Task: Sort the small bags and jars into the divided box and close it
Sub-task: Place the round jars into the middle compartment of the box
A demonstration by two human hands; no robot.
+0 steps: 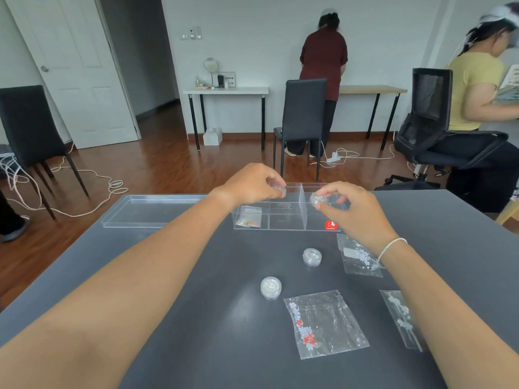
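A clear divided box (286,220) sits at the far side of the grey table. One small bag (249,218) lies in its left compartment. My left hand (252,182) holds a small clear jar (278,190) above the box's middle section. My right hand (351,204) pinches another small jar (317,198), tilted, over the right section. Two more jars (312,256) (270,287) stand on the table nearer to me. Three flowered bags lie loose: one at the front (325,322), one under my right wrist (358,258), one partly hidden by my right forearm (400,315).
The box's clear lid (151,210) lies flat to the left of the box. A red sticker (331,225) marks the box's near right corner. Chairs, cables on the floor and two people stand beyond the table's far edge.
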